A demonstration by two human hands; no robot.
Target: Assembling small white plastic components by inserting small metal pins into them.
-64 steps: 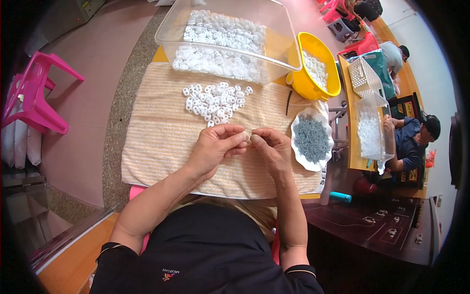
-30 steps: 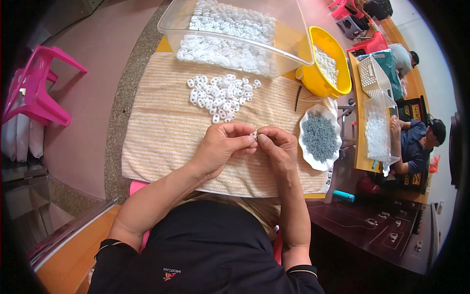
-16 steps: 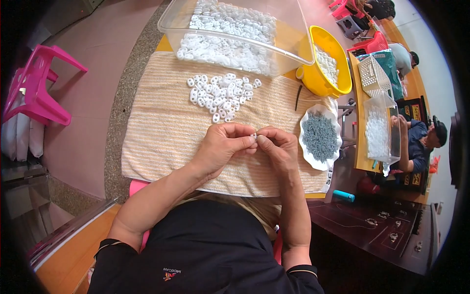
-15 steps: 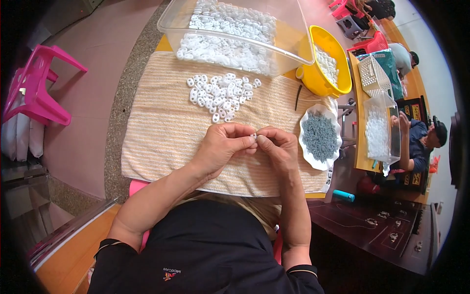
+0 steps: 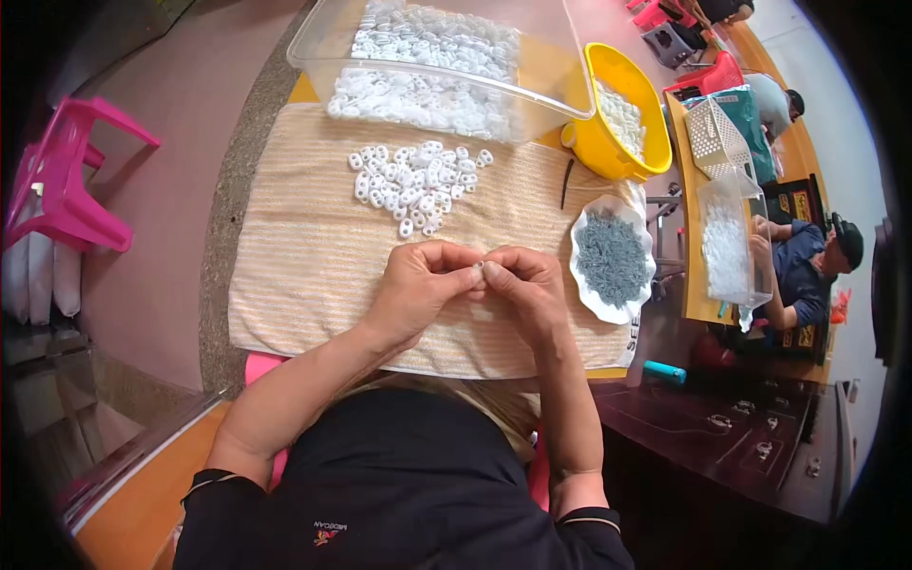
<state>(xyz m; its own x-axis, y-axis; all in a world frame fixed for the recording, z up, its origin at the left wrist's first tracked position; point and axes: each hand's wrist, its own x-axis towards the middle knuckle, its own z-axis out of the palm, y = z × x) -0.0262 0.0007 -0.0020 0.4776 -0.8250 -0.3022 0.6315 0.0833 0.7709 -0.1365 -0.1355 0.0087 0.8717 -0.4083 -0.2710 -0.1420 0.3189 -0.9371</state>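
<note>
The left forearm point(image 5: 318, 380) slants in from the lower left and the right forearm point(image 5: 568, 408) rises more steeply, so the two converge in front of the body. At their meeting point the left hand point(image 5: 415, 287) and the right hand point(image 5: 534, 287) almost touch, thumbs toward each other, backs turned up and outward, fingers curled in beneath.

Both hands are narrowed to a thumb-and-forefinger pinch, and the small piece point(image 5: 481, 267) is right between the fingertips. Only a pale sliver shows, so its shape, and whether a second part is with it, I cannot tell. The step in hand looks like fine fingertip work on that one piece; as I judge it, the next move calls for a steady left pinch and a small, controlled action from the right.

Under the hands lies a striped towel point(image 5: 294, 247). Just ahead of the left hand is a loose pile point(image 5: 418, 183) of white two-holed pieces. To the right of the right hand sits a scalloped white dish point(image 5: 617, 315) of grey bits point(image 5: 611, 255), with a black strip point(image 5: 567, 184) ahead of that hand. Farther ahead of both hands stand a clear tub point(image 5: 560, 106), holding many white pieces point(image 5: 418, 104), and a yellow bucket point(image 5: 603, 160). Well off to the right, a co-worker point(image 5: 807, 261) sits at another table.
</note>
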